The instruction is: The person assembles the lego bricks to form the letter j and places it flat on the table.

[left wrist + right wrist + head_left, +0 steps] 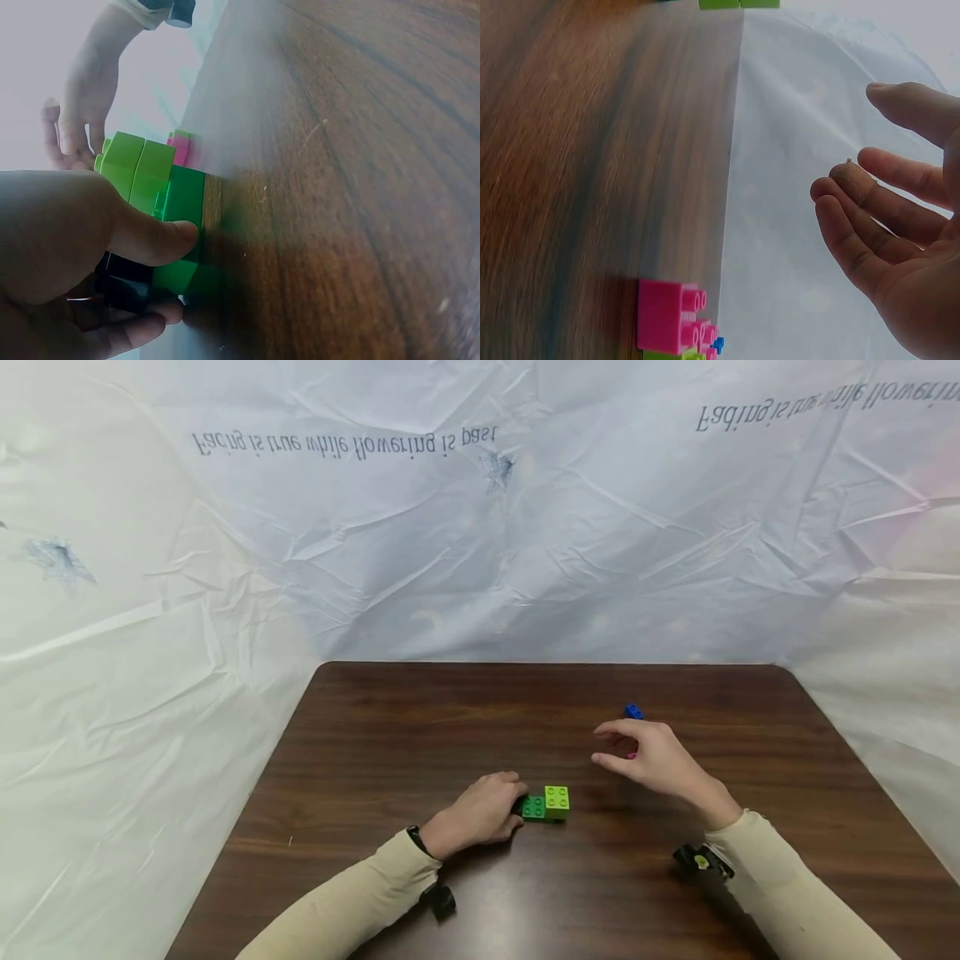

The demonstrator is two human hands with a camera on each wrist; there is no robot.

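My left hand point(483, 808) pinches a small build of toy bricks low over the table, thumb on the near side. A dark green brick point(533, 807) forms its middle, with lime green bricks point(139, 169) stacked at the far end and a black brick point(124, 283) between my fingers. To the right, my right hand point(660, 760) hovers above the table, its fingers loosely bent and apart, holding nothing. Below it stands a pink brick point(660, 315), mostly hidden in the head view, with a lime green piece point(667, 355) beside it.
A small blue brick point(633, 711) lies just beyond my right hand. The dark wood table point(405, 718) has rounded far corners. White printed sheeting point(450, 552) hangs behind it and along both sides.
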